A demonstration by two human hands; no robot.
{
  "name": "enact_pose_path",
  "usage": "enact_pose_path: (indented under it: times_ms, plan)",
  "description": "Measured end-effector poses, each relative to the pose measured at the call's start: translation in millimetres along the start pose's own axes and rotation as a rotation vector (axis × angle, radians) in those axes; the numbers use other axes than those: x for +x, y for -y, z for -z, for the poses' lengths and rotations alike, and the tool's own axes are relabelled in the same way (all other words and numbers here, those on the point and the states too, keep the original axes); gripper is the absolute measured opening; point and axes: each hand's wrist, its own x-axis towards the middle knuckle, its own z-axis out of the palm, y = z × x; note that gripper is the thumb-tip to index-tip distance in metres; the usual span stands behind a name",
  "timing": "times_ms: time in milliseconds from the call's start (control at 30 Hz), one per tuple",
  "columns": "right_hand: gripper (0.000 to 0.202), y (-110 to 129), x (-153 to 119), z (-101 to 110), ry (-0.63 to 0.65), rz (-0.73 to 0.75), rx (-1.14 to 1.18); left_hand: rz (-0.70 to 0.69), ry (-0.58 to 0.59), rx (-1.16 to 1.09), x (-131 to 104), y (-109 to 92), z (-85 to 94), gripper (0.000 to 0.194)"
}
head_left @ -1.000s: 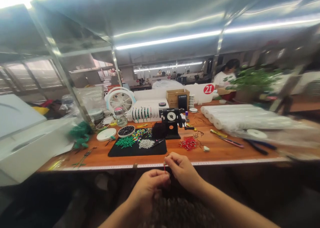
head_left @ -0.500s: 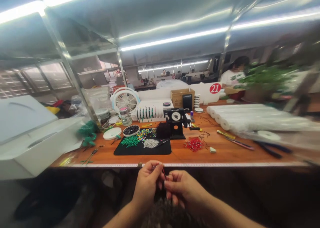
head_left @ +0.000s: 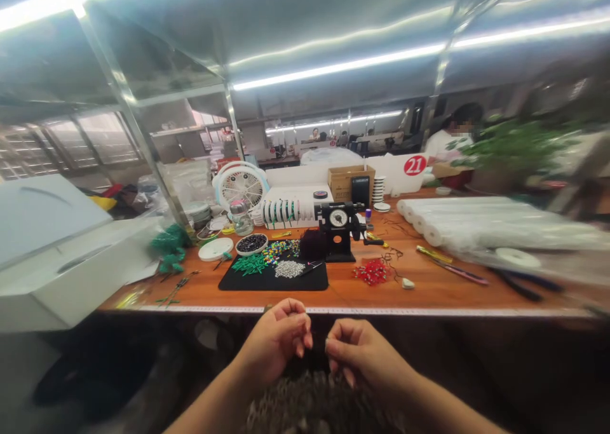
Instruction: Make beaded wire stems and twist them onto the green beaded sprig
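My left hand (head_left: 279,335) is just in front of the table edge, thumb and fingers pinched together; whatever it grips is too small to make out. To its right, a small gap away, my right hand (head_left: 355,348) is also closed in a pinch, on something I cannot make out. Beyond them a black mat (head_left: 271,282) carries green pieces (head_left: 250,264), silver-white beads (head_left: 289,269) and multicoloured beads (head_left: 277,251). Red beaded pieces (head_left: 371,272) lie on the wood right of the mat. A black winding device (head_left: 338,230) with a dial stands behind.
Plastic-wrapped white rolls (head_left: 457,221) lie at the right, with dark-handled pliers (head_left: 524,284) in front. A white box (head_left: 61,269) stands at the left. A fan (head_left: 241,188) and a cardboard box (head_left: 340,183) are at the back. A person (head_left: 448,145) sits beyond.
My hands have moved apart, the left one leftward and the right one slightly rightward. The dark red strand seen between them before no longer shows. The view has shifted slightly.
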Motion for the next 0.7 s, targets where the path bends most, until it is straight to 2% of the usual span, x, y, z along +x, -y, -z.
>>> enact_pose_path:
  times_ms: [100,200,267,400,533,700]
  plan:
    - [0.037,7,-4,-1,-0.009,0.027,-0.074,-0.046,-0.002,0.279,-7,-6,1.0,0.025]
    - [0.031,10,-6,-4,-0.042,0.079,-0.219,-0.084,-0.005,0.646,-11,-11,-0.8,0.016]
    - [0.026,10,-7,-6,-0.067,0.113,-0.332,-0.109,0.018,0.781,-12,-14,-1.7,0.013]
    - [0.015,14,-9,-4,-0.078,0.163,-0.578,-0.104,-0.010,0.814,-11,-14,-3.8,0.018]
    - [0.029,25,-11,-2,-0.138,0.187,-0.839,-0.113,0.038,0.903,-13,-15,-10.3,0.016]
    - [0.033,29,-6,-3,-0.027,0.374,-1.041,-0.116,0.096,0.876,-9,-19,-18.9,0.023]
